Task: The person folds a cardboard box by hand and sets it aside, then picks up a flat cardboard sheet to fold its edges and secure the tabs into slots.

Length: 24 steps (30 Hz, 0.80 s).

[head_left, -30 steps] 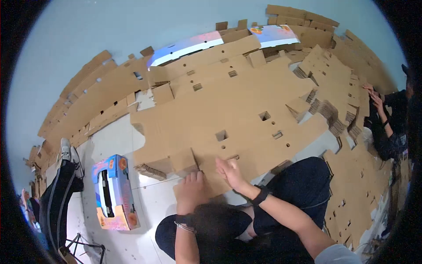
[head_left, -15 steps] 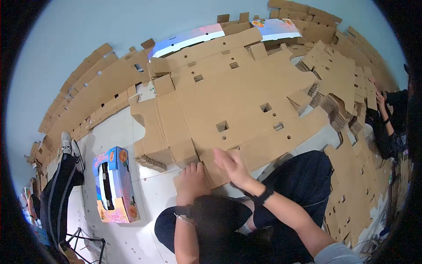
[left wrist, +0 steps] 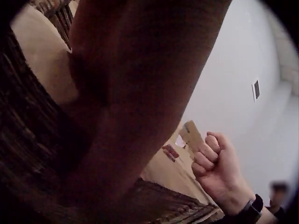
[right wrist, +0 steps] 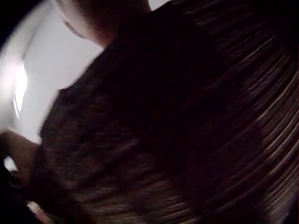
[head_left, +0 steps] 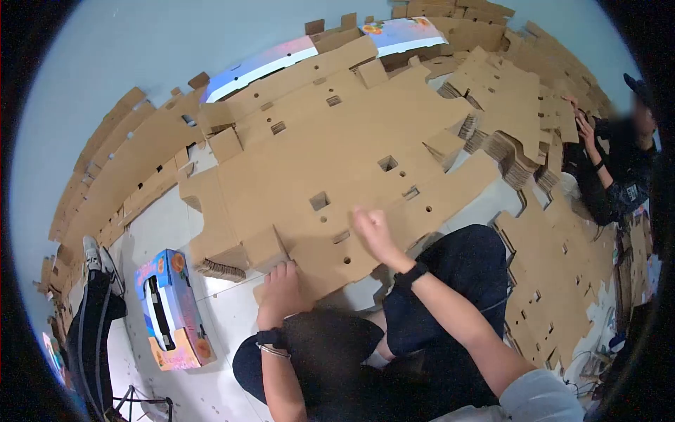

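Note:
A thick stack of die-cut cardboard sheets (head_left: 281, 169) lies on the floor in front of me, with square cutouts and small round holes through it. My left hand (head_left: 283, 292) rests on its near edge, fingertips beside a raised cardboard flap (head_left: 265, 247). In the left wrist view the left hand is a dark, close shape against the layered edges, with its fingertips hidden. My right hand (head_left: 374, 232) is curled into a fist over the near part of the stack and holds nothing; the left wrist view shows the same fist (left wrist: 217, 170). Layered cardboard edges fill the right wrist view.
A printed carton (head_left: 171, 309) with a long slot stands on the tiles at the left, near another person's leg (head_left: 88, 330). More cardboard stacks (head_left: 555, 274) lie at the right. Another person (head_left: 612, 162) sits beyond them. Cardboard lines the wall (head_left: 140, 63).
The right fist has gone up and down slightly over the stack, now a little farther right along it. The left hand stays at the near edge. The head view has turned rightward.

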{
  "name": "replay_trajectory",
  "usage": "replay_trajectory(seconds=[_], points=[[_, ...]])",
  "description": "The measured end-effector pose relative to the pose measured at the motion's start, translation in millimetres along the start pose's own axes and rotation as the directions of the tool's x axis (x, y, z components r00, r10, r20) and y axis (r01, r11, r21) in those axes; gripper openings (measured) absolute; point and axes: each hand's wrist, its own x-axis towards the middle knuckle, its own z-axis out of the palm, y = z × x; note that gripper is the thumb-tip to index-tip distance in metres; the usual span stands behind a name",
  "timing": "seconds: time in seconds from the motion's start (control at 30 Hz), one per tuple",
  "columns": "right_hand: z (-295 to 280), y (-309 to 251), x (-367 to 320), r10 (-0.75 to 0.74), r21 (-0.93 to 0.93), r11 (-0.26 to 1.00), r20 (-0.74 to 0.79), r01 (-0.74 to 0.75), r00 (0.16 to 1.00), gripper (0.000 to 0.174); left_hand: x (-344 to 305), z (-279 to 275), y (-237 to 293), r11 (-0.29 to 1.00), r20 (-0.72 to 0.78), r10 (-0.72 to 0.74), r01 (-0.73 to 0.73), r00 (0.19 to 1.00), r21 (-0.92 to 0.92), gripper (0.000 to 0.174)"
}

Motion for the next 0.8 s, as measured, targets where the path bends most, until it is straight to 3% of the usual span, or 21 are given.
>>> replay_trajectory(seconds=[0.03,0.13,0.27,0.33,0.37,0.43,0.5,0.57,0.6,0.63,0.67,0.73,0.77,0.8], points=[[10,-33,-4,0.073,0.220,0.972,0.042,-0.080,0.996,0.049,0,-5,0,1.000,0.043,-0.002,0.003,0.999,-0.021,0.097],[10,-80,-4,0.051,0.370,0.927,0.055,-0.068,0.997,0.050,-1,1,-6,0.999,0.002,0.029,-0.029,1.000,-0.017,0.100],[-18,-81,-6,-0.054,0.326,0.943,-0.038,0.063,0.998,0.050,-4,-1,-1,0.999,0.000,0.037,-0.037,0.999,-0.018,0.100],[-24,-20,-4,0.089,0.102,0.991,-0.075,-0.081,0.993,0.050,-1,2,0,0.999,0.000,-0.001,0.001,1.000,0.034,0.103],[-21,-5,-1,0.068,0.147,0.988,-0.069,-0.057,0.995,0.049,2,-2,0,1.000,-0.008,-0.001,0.001,1.000,0.030,0.103],[-21,-16,-7,0.085,0.101,0.992,-0.035,-0.081,0.996,0.046,-2,-4,0,1.000,0.057,0.002,-0.002,0.998,0.008,0.109],[-29,-24,3,0.081,0.049,0.996,-0.006,-0.080,0.997,0.044,-3,-3,-1,1.000,0.025,0.011,-0.011,1.000,0.000,0.109],[-41,-27,17,0.285,-0.157,0.952,0.156,-0.261,0.946,0.040,-3,2,-3,1.000,-0.002,0.017,-0.017,1.000,-0.014,0.110],[-51,-27,26,0.288,-0.167,0.950,0.154,-0.263,0.945,0.040,-3,4,-6,1.000,-0.020,0.026,-0.026,0.999,0.007,0.108],[-67,-28,35,0.041,-0.371,0.928,0.181,0.030,0.983,0.034,-3,5,-6,0.999,-0.037,0.036,-0.035,0.999,0.031,0.107],[-84,-31,43,-0.196,-0.540,0.782,0.263,0.312,0.945,0.031,-3,4,-5,0.999,-0.039,0.040,-0.039,0.998,0.021,0.107],[-113,-64,50,-0.229,-0.709,0.623,0.240,0.332,0.943,0.024,-1,-1,-1,0.997,0.023,-0.029,0.030,0.999,-0.073,0.097],[-128,-67,58,-0.226,-0.714,0.617,0.243,0.331,0.943,0.024,0,1,-2,0.996,0.022,-0.025,0.027,0.999,-0.081,0.097],[-142,-66,67,-0.003,-0.789,0.569,0.279,0.231,0.960,0.022,0,3,-4,0.998,0.023,-0.024,0.025,0.999,-0.058,0.097]])
